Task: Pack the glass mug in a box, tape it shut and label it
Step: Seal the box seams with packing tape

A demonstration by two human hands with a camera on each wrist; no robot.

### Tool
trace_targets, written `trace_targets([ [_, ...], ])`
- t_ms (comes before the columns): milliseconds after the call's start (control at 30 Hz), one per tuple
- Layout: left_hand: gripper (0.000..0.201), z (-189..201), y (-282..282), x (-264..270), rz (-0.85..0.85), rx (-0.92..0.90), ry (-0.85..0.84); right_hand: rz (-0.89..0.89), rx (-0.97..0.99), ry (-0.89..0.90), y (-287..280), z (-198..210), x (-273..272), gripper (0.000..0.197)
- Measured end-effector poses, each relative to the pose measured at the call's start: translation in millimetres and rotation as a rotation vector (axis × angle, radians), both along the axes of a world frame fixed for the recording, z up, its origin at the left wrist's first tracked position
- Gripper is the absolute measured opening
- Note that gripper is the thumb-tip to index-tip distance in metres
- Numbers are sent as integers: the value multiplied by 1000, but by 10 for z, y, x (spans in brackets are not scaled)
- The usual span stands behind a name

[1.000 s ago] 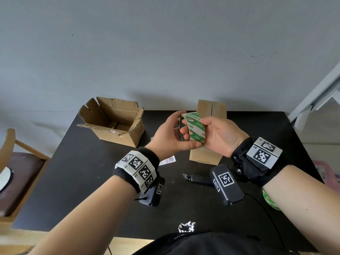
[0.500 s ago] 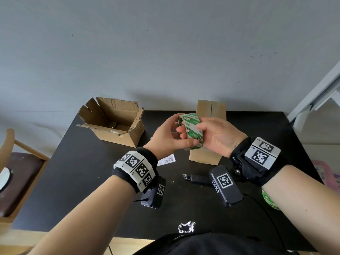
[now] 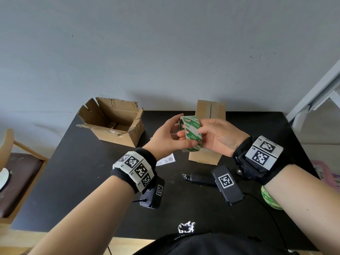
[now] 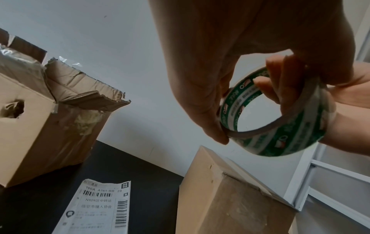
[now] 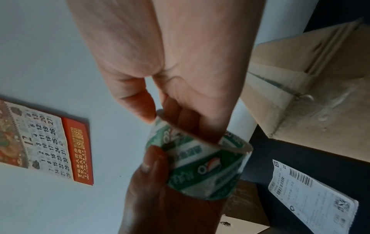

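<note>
A green-and-white tape roll (image 3: 191, 134) is held in the air above the closed brown box (image 3: 210, 109), which stands on the black table (image 3: 92, 181). My left hand (image 3: 177, 138) pinches the roll's edge, thumb on the near side (image 4: 217, 129). My right hand (image 3: 202, 132) grips the roll from the right, with its fingers (image 4: 280, 82) through the core and its thumb on the outer band (image 5: 140, 107). The roll's printed band faces the right wrist view (image 5: 204, 167). No glass mug shows in any view.
An open, torn cardboard box (image 3: 112, 124) sits at the table's back left. A shipping label (image 3: 165, 160) lies flat beside the closed box, and a black utility knife (image 3: 198, 178) lies nearer me. A second green roll (image 3: 269, 199) shows under my right forearm. A chair (image 3: 16, 173) stands at the left.
The tape roll has turned a little between my hands and my fingers have shifted on it. Both hands stay above the closed box.
</note>
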State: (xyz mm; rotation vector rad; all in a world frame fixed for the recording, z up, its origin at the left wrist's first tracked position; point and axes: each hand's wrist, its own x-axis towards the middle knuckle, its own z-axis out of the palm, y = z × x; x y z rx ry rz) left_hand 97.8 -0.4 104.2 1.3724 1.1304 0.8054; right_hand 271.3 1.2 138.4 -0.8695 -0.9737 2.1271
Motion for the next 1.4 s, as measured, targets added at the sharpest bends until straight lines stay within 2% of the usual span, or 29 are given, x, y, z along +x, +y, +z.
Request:
trace_targets([
  [100, 77, -16, 11, 4, 32, 17, 29, -45, 38, -110, 2, -9, -19, 31],
  [167, 77, -49, 28, -17, 72, 29, 40, -166, 196, -380, 26, -34, -23, 18],
  [200, 79, -65, 32, -29, 83, 42, 50, -229, 298, -525, 42, -47, -5, 17],
  [267, 90, -73, 23, -41, 66, 79, 93, -234, 474, -661, 77, -80, 51, 46],
  [333, 93, -44, 13, -33, 19, 86, 142, -87, 556, -649, 76, -69, 74, 58],
  [400, 83, -12, 16, -17, -5, 64, 141, -12, 530, -584, 81, -65, 65, 54],
  [500, 78, 12, 49, -22, 12, 20, 66, -124, 529, -523, 73, -49, 31, 51],
  [700, 69, 23, 58, -4, 109, -5, 52, -327, 875, -770, 48, -133, -56, 40],
  [800, 67, 26, 49, 11, 120, -20, 61, -432, 1049, -831, 35, -194, -94, 31],
  [900, 62, 39, 46, 16, 117, -36, 67, -458, 1172, -855, 42, -245, -90, 27],
  [1033, 43, 57, 76, -21, 92, -59, 69, -361, 1049, -805, 71, -199, 0, 27],
  [1167, 34, 101, 108, -87, -21, -63, 130, -307, 939, -764, 135, -172, 107, 26],
  [1300, 47, 130, 111, -86, -45, -98, 110, -219, 841, -729, 154, -142, 124, 30],
  [1400, 53, 113, 109, -76, -44, -103, 122, -207, 840, -722, 162, -134, 139, 32],
])
